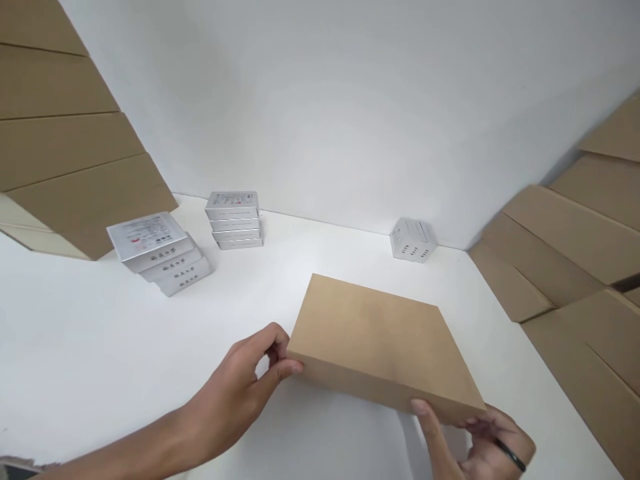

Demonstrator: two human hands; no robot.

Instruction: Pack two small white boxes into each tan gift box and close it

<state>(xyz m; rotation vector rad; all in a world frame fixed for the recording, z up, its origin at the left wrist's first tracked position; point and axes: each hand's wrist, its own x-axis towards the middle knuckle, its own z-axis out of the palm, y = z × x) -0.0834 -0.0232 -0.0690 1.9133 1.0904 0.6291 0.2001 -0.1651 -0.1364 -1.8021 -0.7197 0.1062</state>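
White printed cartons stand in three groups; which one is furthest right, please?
The white printed group near the right-hand brown cardboard boxes; the stepped stack and straighter stack stand left of it.

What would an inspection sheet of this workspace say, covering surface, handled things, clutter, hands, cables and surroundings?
Surface: smooth white tabletop.
Handled things: plain brown, flat rectangular cardboard box, broad face up; its underside is hidden.
Clutter: slanting stack of white printed boxes at left; straighter stack of small white printed boxes beside it; group of small white printed boxes at far right.
Hands: left hand grips the box's near left corner; right hand grips its near right corner.
Cables: nothing seen.
Surroundings: brown cardboard piled at left and brown cardboard piled at right; plain white wall behind.
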